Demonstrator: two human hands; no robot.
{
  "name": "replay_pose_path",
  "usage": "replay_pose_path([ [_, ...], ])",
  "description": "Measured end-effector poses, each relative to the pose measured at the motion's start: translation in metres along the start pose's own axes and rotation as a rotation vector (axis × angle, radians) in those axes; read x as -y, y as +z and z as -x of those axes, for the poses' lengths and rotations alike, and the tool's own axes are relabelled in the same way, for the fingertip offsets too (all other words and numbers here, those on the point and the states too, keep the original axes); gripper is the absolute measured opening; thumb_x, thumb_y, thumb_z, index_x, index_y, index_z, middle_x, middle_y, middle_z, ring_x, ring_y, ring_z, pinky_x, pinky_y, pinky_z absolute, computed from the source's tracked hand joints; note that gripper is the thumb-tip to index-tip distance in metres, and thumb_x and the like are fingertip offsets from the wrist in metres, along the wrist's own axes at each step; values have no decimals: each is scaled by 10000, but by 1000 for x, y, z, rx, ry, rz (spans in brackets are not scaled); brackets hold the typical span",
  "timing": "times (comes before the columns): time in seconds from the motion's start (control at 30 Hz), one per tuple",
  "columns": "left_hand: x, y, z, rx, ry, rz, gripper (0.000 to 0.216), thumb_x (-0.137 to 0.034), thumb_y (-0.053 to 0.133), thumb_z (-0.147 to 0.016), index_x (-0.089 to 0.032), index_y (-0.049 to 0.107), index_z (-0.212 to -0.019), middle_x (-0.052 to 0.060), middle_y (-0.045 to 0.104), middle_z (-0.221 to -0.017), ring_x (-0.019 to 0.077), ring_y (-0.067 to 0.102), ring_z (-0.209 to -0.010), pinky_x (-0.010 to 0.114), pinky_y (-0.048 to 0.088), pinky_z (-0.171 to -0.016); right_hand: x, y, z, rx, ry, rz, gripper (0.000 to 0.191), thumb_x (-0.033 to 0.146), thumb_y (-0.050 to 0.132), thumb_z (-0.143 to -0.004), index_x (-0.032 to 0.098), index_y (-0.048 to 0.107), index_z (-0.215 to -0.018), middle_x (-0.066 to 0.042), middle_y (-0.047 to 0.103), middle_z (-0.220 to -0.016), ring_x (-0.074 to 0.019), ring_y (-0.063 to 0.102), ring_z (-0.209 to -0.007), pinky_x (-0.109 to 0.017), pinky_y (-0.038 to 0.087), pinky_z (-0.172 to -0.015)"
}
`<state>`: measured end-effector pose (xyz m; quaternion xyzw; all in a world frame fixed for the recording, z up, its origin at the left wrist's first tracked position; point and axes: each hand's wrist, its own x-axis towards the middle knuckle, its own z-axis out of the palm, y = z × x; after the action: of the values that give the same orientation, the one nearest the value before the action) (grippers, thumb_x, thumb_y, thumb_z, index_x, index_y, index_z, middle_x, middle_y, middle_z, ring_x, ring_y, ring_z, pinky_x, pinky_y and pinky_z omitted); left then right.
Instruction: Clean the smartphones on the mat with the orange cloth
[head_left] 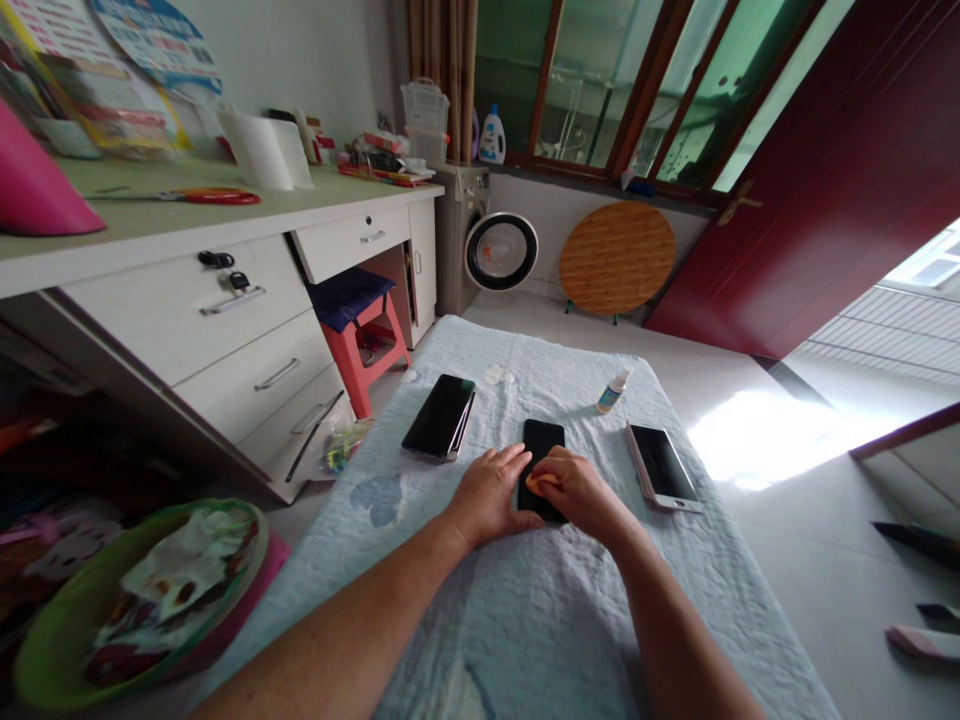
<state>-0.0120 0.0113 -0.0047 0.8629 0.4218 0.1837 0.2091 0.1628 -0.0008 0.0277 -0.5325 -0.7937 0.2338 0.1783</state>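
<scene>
A black smartphone [545, 437] lies face up on the cloth-covered table, between my two hands. My left hand [491, 497] holds it along its left edge, fingertips near the upper part and thumb at the lower end. Bunched in my right hand [574, 488] is a small orange cloth [537, 484], pressed against the phone's screen. Farther left rests a stack of dark phones [441, 416]. On the right is a white-framed phone [664, 466], which seems to lie on another one. A small spray bottle [613, 391] with a blue label stands upright beyond my right hand.
The pale blue quilted cover [517, 640] spans the table. To the left are a white desk [187, 320], a red stool [364, 340] and a green basket [45, 640] of waste. A washing machine [459, 240] and a round wooden tabletop [619, 258] stand behind.
</scene>
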Motion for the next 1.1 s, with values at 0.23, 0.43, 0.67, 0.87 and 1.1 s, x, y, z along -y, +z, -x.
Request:
replay_pose_path([
  [0.23, 0, 1, 0, 9, -4, -16, 871, -573, 732, -619, -145, 455, -1325, 153, 440, -1412, 328, 454, -1250, 444, 349, -1049, -8, -16, 6, 105, 47, -29, 215, 98, 541, -732, 191, 717, -815, -21, 621, -816, -114, 571, -725, -217, 408, -680],
  [0.43, 0, -1, 0, 17, -11, -21, 882, -590, 716, -625, -128, 455, -1330, 156, 437, -1413, 330, 452, -1249, 436, 351, -1049, -8, -26, 12, 178, 80, -57, 238, 102, 525, -701, 187, 720, -806, -20, 662, -825, -122, 601, -736, -209, 417, -656],
  [0.67, 2, 1, 0, 9, -13, -18, 876, -616, 701, -626, -169, 450, -1336, 131, 433, -1422, 326, 449, -1252, 432, 338, -1056, -13, -35, 20, 271, 170, -74, 188, 134, 535, -682, 167, 701, -764, -12, 682, -757, -120, 598, -658, -199, 391, -567],
  [0.87, 3, 3, 0, 6, -6, -9, 874, -623, 695, -631, -173, 443, -1336, 133, 428, -1425, 328, 441, -1260, 442, 340, -1051, -10, -32, 18, 224, 139, -56, 183, 119, 535, -692, 173, 694, -766, -4, 672, -757, -116, 584, -663, -205, 382, -583],
  [1.1, 2, 2, 0, -1, 1, -4, 850, -573, 739, -610, -176, 463, -1309, 141, 445, -1408, 328, 455, -1248, 449, 347, -1047, 4, -8, 7, 53, 27, -3, 123, 140, 557, -762, 185, 666, -727, -10, 586, -772, -106, 527, -671, -218, 371, -631],
])
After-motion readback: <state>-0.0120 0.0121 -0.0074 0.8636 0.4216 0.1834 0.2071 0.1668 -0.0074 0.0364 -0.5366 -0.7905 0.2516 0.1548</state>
